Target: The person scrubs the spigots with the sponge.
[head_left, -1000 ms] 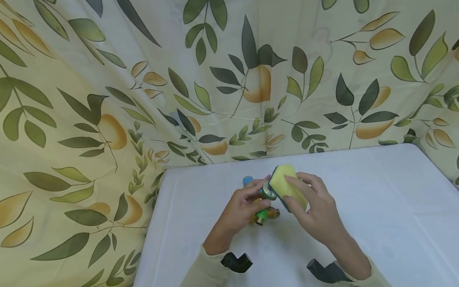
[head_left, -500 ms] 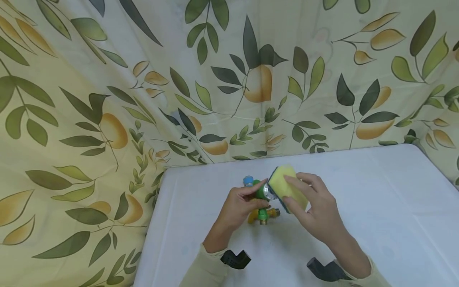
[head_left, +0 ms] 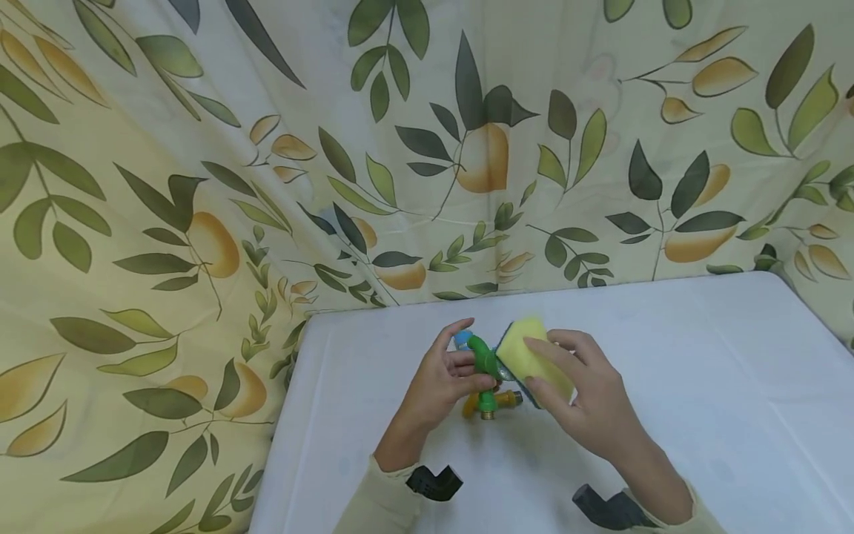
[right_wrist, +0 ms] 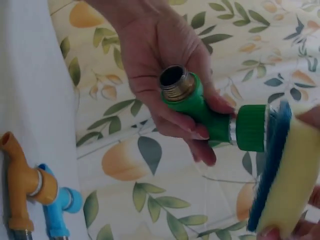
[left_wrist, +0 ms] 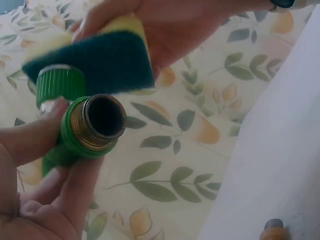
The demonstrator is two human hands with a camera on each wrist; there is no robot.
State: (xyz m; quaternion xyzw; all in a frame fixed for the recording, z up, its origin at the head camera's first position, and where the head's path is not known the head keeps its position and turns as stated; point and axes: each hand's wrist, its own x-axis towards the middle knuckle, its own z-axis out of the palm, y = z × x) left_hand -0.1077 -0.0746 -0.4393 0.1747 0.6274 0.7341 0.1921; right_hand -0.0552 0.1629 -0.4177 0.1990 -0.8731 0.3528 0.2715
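Note:
My left hand (head_left: 437, 382) holds a green faucet (right_wrist: 212, 122) by its body, thumb on one side and fingers on the other. Its threaded brass inlet (left_wrist: 105, 117) faces the left wrist camera. A yellow sponge (head_left: 534, 360) with a dark green scouring side (left_wrist: 100, 62) is pinched between the thumb and fingers of my right hand (head_left: 590, 400). The scouring side touches the end of the faucet's ribbed green knob (right_wrist: 251, 127). Both hands are above the white table.
An orange faucet (right_wrist: 27, 185) and a blue faucet (right_wrist: 62, 205) lie on the white table (head_left: 667, 415), partly behind the green one in the head view. A leaf-and-fruit patterned curtain (head_left: 267, 185) hangs behind and to the left of the table.
The green faucet has turned in my left hand, and its silver knob end now faces the sponge. My left index finger has lifted off it. The sponge has dropped slightly.

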